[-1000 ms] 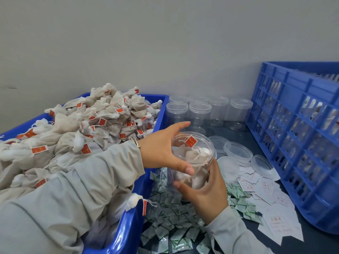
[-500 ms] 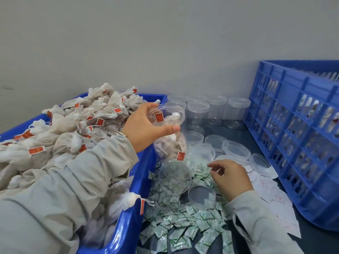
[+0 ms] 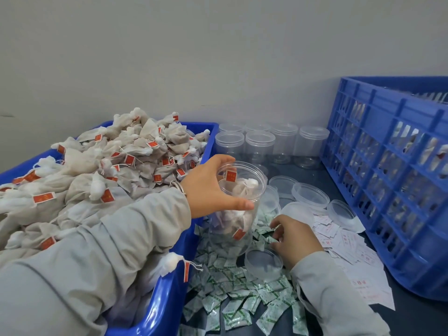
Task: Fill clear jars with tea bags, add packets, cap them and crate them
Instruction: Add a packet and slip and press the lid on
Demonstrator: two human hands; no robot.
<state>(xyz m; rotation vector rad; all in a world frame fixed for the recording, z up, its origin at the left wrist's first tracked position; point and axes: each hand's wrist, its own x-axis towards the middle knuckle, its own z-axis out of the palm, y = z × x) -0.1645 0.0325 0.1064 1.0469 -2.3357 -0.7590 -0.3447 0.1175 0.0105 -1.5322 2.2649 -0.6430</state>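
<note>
My left hand (image 3: 211, 187) grips a clear jar (image 3: 238, 207) around its upper rim; the jar is uncapped, tilted, and holds several tea bags with red tags. Just right of the jar's base, my right hand (image 3: 294, 238) is down on the pile of green-and-white packets (image 3: 232, 287), its fingers curled and pinching one small packet. A heap of tea bags (image 3: 109, 170) fills the blue bin (image 3: 167, 301) at left. Loose clear lids (image 3: 310, 192) lie on the table, one lid (image 3: 263, 263) close to my right wrist.
Several empty capped jars (image 3: 259, 146) stand against the back wall. A tall blue slatted crate (image 3: 388, 180) with jars inside takes the right side. White paper slips (image 3: 351, 251) are scattered between the crate and the packets. The table top (image 3: 424, 318) is dark.
My left hand brought the jar lower and to the right, toward the packets. My right hand, off the jar since a second ago, settled on the packet pile and pinched a packet.
</note>
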